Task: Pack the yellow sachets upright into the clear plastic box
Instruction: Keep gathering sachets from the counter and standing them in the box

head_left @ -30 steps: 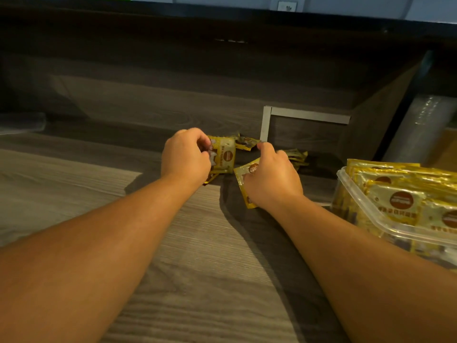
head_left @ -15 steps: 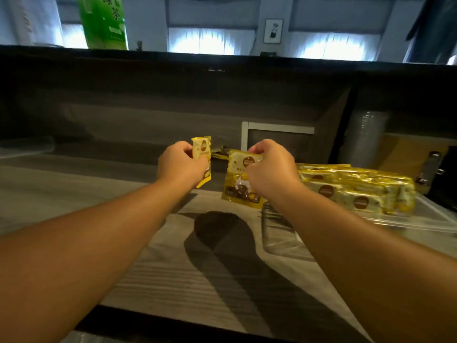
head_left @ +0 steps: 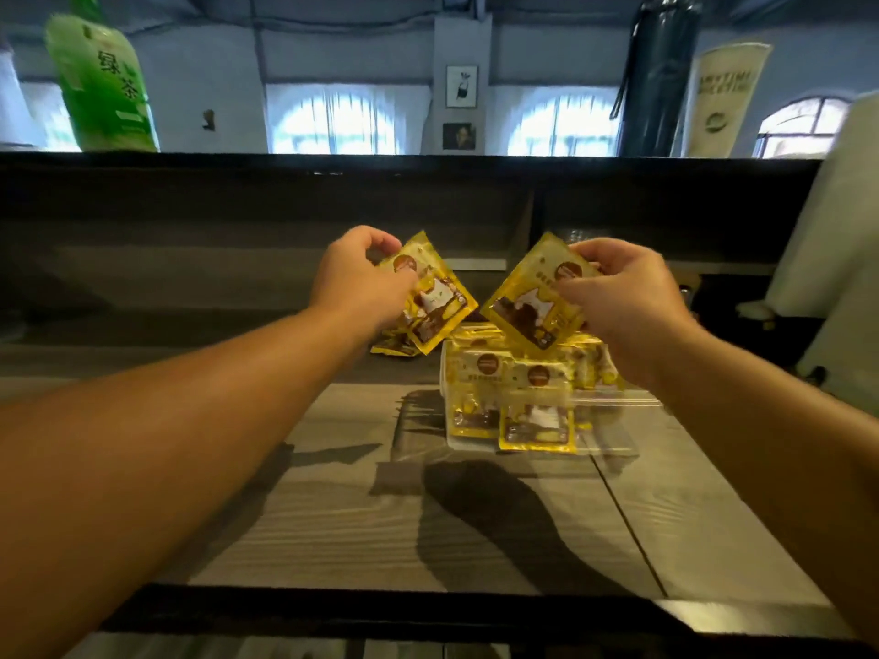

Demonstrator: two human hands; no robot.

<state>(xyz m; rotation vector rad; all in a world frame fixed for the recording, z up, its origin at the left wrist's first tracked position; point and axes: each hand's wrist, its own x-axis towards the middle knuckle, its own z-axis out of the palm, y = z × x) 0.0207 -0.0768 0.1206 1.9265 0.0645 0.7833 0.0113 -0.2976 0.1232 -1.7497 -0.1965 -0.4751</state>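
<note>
Both hands raised higher than before, left hand pinching a sachet, right hand pinching another sachet, now tilted above the clear box

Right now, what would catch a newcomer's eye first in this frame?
Two yellow sachets held up mid-frame: the left hand pinches one sachet, the right hand another sachet, both tilted towards each other. Just below them on the wooden counter stands the clear plastic box, already holding upright sachets. A green bottle stands far left on the ledge.
</note>
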